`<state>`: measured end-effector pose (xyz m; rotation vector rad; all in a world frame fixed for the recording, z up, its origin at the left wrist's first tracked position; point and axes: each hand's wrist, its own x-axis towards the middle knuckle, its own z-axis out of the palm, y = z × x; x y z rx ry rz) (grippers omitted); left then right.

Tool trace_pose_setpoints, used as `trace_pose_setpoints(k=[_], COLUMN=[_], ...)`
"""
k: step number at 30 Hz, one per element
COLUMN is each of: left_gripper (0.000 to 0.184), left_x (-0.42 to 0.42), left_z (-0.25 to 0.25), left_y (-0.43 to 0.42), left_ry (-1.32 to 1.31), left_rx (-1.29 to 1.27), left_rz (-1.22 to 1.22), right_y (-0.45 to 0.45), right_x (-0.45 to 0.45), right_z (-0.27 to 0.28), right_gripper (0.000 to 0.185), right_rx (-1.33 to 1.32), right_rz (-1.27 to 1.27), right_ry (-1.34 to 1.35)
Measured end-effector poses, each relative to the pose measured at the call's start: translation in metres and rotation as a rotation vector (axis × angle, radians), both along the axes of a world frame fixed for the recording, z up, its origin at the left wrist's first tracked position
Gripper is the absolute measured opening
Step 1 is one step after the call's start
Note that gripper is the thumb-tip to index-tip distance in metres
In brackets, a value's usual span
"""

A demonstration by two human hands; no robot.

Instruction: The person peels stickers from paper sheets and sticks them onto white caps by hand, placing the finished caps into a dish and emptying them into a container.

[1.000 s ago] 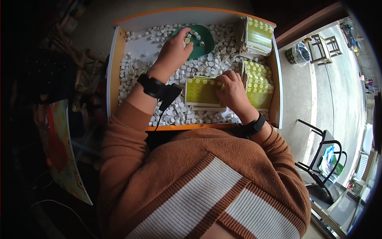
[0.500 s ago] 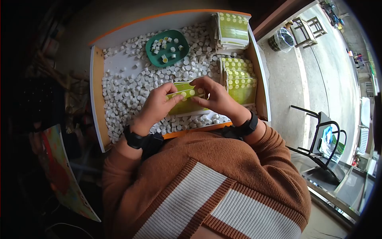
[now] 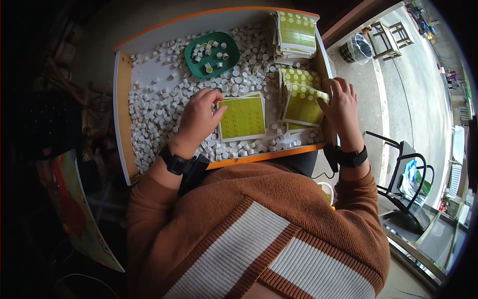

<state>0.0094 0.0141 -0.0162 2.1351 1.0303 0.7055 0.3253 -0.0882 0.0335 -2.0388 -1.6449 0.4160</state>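
Note:
A stack of green sticker sheets (image 3: 242, 118) with rows of small printed marks lies among white caps (image 3: 164, 112). At its left edge is my left hand (image 3: 196, 118), thumb and forefinger apart, fingertips by the upper left corner. To the right, a green sheet with pale round dots (image 3: 303, 105) lies askew on a pile of similar sheets (image 3: 301, 77). My right hand (image 3: 343, 107) is over the box's right wall with its fingers spread. Its thumb touches the right edge of that dotted sheet.
The caps lie in a shallow box with an orange-edged rim (image 3: 209, 14). A green dish (image 3: 232, 50) holds several caps with yellow insides. Another sheet stack (image 3: 297, 32) fills the far right corner. Outside stand a black chair (image 3: 406, 184) and a lined bin (image 3: 356, 50).
My right hand has moved right, and the dotted sheet that both hands held now lies on the right pile. My left hand has let go, staying near the middle stack, now uncovered.

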Motion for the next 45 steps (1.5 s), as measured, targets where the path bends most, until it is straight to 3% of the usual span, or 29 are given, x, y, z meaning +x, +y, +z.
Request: trace_pose_setpoints(k=[2, 8, 16, 21, 32, 33, 35, 37, 39, 40, 41, 43, 45], left_gripper=[0.022, 0.028, 0.033, 0.036, 0.029, 0.027, 0.022, 0.02, 0.018, 0.018, 0.019, 0.02, 0.02], left_x=[0.005, 0.013, 0.017, 0.017, 0.018, 0.017, 0.014, 0.009, 0.006, 0.006, 0.008, 0.012, 0.024], left_z=[-0.005, -0.014, -0.017, -0.014, -0.012, -0.01, -0.006, -0.011, -0.013, -0.011, 0.001, 0.024, 0.036], left_y=[0.002, -0.001, 0.0, -0.007, -0.01, -0.008, -0.002, 0.0, 0.0, 0.0, -0.001, -0.008, -0.014], left_ry=[0.095, 0.283, 0.312, 0.31, 0.309, 0.262, 0.167, 0.033, -0.239, -0.239, -0.157, 0.014, 0.026], left_rx=[0.161, 0.173, 0.13, 0.266, 0.43, 0.22, -0.2, -0.229, -0.284, -0.283, -0.064, 0.368, 0.454], left_rz=[-0.047, -0.052, -0.025, -0.037, -0.092, -0.095, -0.099, -0.076, -0.023, -0.022, -0.021, -0.015, -0.013], right_y=[0.003, 0.023, 0.041, 0.037, 0.032, 0.032, 0.032, 0.031, 0.033, 0.034, 0.036, 0.035, 0.034], right_x=[-0.011, -0.073, -0.099, -0.1, -0.101, -0.099, -0.092, -0.087, -0.08, -0.078, -0.081, -0.088, -0.095], right_z=[-0.008, -0.041, -0.067, -0.064, -0.057, -0.057, -0.056, -0.058, -0.068, -0.071, -0.066, -0.054, -0.042], right_gripper=[0.037, 0.043, 0.046, 0.047, 0.037, 0.037, 0.03, 0.026, 0.019, 0.016, 0.016, 0.014, 0.014], right_rx=[0.298, 0.146, 0.102, 0.084, 0.313, 0.316, 0.155, 0.073, -0.094, -0.178, -0.178, -0.196, -0.208], right_rz=[-0.023, 0.313, 0.37, 0.371, 0.437, 0.434, 0.34, 0.291, 0.208, 0.166, 0.169, 0.162, 0.163], right_ry=[-0.477, -0.079, -0.1, -0.15, -0.202, -0.205, 0.006, 0.114, 0.481, 0.661, 0.661, 0.925, 1.056])
